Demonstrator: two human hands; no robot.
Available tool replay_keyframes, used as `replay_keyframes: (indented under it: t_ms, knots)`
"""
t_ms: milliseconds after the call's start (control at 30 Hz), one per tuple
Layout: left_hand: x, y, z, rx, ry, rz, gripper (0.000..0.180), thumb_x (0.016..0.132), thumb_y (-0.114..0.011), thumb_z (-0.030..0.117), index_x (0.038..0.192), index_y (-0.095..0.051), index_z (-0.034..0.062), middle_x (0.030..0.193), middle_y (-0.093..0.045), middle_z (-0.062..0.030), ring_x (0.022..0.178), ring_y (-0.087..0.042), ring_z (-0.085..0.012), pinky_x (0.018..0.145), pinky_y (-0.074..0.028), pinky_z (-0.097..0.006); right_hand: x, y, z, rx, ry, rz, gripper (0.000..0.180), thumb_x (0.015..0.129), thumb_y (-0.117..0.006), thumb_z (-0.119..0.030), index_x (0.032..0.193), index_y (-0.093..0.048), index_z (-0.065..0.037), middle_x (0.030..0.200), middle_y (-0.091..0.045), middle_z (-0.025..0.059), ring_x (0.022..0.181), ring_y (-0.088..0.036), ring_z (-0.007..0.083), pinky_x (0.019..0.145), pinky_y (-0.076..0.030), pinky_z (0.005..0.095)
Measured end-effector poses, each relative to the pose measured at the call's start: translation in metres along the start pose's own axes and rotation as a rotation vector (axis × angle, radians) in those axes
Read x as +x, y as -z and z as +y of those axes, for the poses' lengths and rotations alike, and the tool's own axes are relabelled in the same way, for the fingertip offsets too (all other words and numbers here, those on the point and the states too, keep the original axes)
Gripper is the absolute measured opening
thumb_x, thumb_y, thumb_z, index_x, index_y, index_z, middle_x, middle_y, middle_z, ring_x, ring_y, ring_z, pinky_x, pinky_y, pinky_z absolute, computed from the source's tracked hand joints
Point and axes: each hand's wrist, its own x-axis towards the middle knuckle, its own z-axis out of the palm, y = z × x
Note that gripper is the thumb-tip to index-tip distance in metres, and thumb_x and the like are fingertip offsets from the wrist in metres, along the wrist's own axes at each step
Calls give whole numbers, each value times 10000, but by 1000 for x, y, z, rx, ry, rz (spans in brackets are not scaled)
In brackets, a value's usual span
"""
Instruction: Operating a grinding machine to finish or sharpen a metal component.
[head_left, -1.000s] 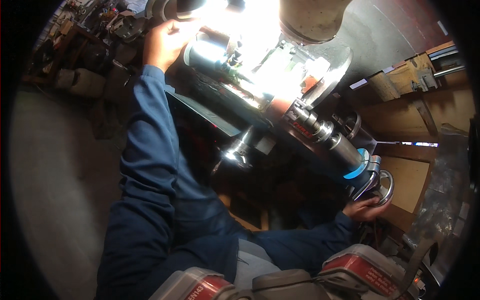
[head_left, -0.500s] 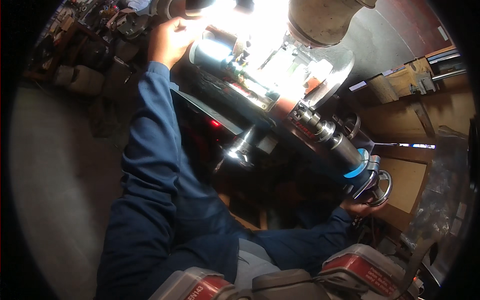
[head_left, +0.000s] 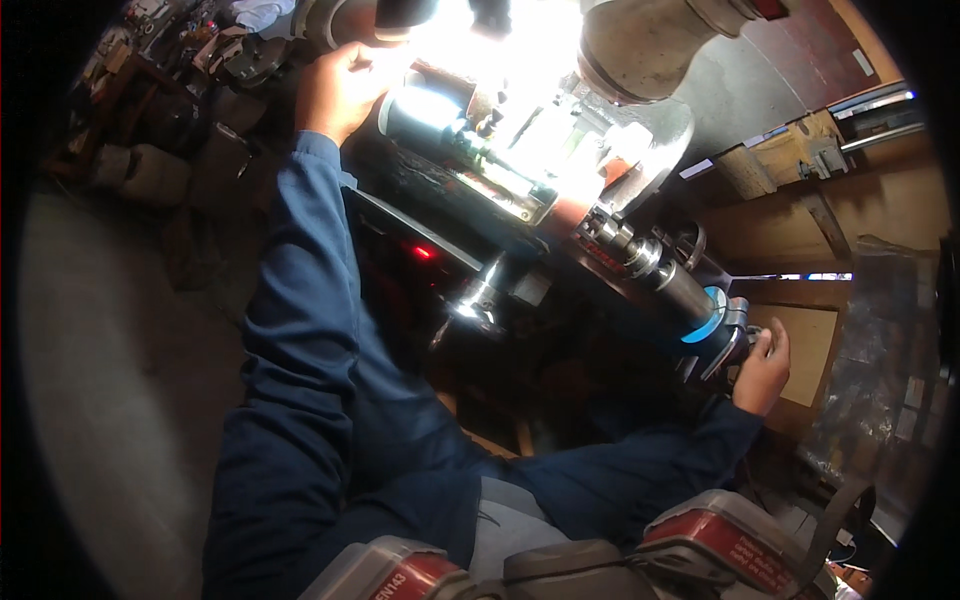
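My left hand [head_left: 340, 95] is raised to the far end of a lathe-like machine [head_left: 470, 215]. Its fingers are bent together, but glare from a bright lamp swallows the fingertips and whatever they hold. Just right of it sits a dark round cylinder [head_left: 420, 108] with a lit face. At the machine's near right end, my right hand [head_left: 763, 375] curls around the handwheel [head_left: 752, 338], covering most of it. From there a grey metal barrel [head_left: 678, 293] with a bright blue ring [head_left: 708, 318] runs back toward a stepped steel spindle [head_left: 625, 245].
A beige rounded housing [head_left: 640, 50] hangs over the machine. A shiny lever hub [head_left: 480, 300] and a red light [head_left: 423, 252] are on its near side. Wooden boards [head_left: 790, 225] and clear plastic sheeting [head_left: 870, 340] stand at right. Respirator filters [head_left: 400, 575] fill the bottom edge.
My right hand has moved up around the handwheel from below it, now hiding much of it. My left hand stays in nearly the same place. The view has shifted slightly.
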Motion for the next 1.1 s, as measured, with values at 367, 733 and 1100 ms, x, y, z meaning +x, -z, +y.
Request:
replay_keyframes:
  t_ms: [367, 733, 1100]
  knots:
    - [26, 5, 57, 140, 347, -165, 232, 765, -741, 191, 962, -708, 72, 823, -702, -55, 741, -617, -73, 668, -490, -246, -45, -69, 25, 221, 155, 818, 423, 985, -431, -341, 1102, -579, 37, 1067, -603, 182, 991, -584, 293, 880, -444, 377]
    - [0, -4, -19, -16, -7, -54, 211, 811, -711, 144, 990, -692, 35, 906, -704, -48, 808, -619, -75, 732, -495, -237, -23, -21, 15, 203, 16, 228, 324, 951, -499, -216, 1156, -578, 21, 1127, -622, 161, 1035, -593, 267, 925, -429, 341]
    - [3, -4, 8, -138, 95, -110, 182, 833, -679, 48, 988, -654, -45, 952, -688, -87, 867, -631, -118, 801, -487, -247, 8, -15, 21, 67, -151, -116, 322, 951, -480, -222, 1193, -589, -40, 1129, -629, 176, 1070, -602, 270, 896, -452, 333]
